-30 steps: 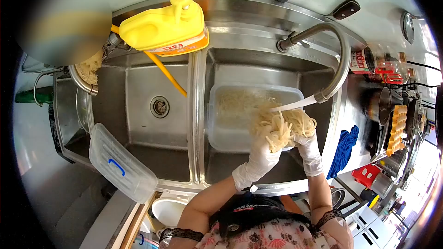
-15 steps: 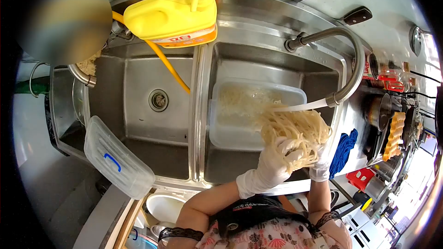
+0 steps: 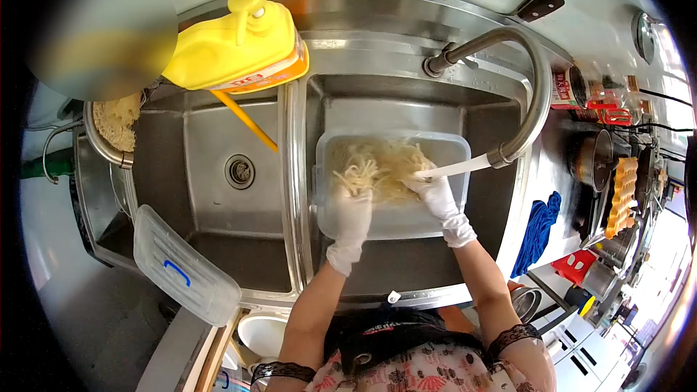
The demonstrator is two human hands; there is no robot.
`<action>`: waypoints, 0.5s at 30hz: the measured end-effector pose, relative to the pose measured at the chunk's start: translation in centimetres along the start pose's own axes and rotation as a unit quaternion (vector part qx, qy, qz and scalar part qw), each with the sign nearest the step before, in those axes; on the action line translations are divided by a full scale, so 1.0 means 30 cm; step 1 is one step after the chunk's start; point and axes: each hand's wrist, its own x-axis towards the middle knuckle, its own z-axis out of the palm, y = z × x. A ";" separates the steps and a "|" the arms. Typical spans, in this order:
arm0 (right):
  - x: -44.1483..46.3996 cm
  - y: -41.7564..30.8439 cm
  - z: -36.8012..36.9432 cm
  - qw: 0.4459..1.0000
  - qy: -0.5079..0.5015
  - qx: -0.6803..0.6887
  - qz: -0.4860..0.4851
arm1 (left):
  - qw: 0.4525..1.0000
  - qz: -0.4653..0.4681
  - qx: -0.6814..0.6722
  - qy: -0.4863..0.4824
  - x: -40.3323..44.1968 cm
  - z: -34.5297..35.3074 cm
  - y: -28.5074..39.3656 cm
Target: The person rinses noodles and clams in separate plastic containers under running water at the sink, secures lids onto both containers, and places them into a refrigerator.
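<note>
Noodles [image 3: 392, 170]: in the clear tub [image 3: 406, 223], down in the right sink [image 3: 392, 268].
Left hand [image 3: 353, 218]: in a white glove, fingers closed on a bunch of noodles; a bit blurry.
Right hand [image 3: 441, 207]: gloved too, fingers touching noodles; I can't tell if they squeeze.
Tap [image 3: 543, 87]: water [image 3: 457, 167] pours by the right hand.
Lid [image 3: 187, 265]: on the left sink's [image 3: 210, 174] edge.
</note>
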 end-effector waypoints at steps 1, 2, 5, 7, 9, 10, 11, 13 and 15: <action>0.024 0.032 0.012 1.000 0.000 -0.008 -0.014 | 0.999 -0.002 -0.026 0.025 0.026 0.006 -0.022; 0.057 0.095 0.018 0.998 0.016 0.004 -0.057 | 0.997 -0.004 -0.053 0.050 0.046 0.010 -0.038; 0.065 0.121 -0.010 0.998 0.020 -0.041 -0.052 | 0.993 0.004 -0.107 0.046 0.072 0.012 -0.079; 0.072 0.129 -0.046 0.995 0.008 -0.098 -0.005 | 0.999 -0.024 -0.017 -0.036 0.091 -0.012 -0.098; 0.116 0.197 -0.083 0.979 -0.105 -0.170 -0.034 | 0.989 -0.049 0.073 -0.117 0.102 -0.012 -0.065; 0.158 0.317 -0.111 0.979 -0.105 -0.170 -0.034 | 0.970 -0.027 0.209 -0.124 0.101 -0.003 -0.002; 0.217 0.486 -0.142 0.986 -0.103 -0.125 -0.049 | 0.932 -0.005 0.340 -0.128 0.107 0.007 0.035; 0.259 0.547 -0.149 0.990 -0.100 -0.081 -0.065 | 0.917 0.010 0.390 -0.083 0.181 0.058 -0.078; 0.259 0.440 -0.095 0.965 0.052 -0.259 0.014 | 0.892 0.091 0.443 -0.017 0.233 0.092 -0.086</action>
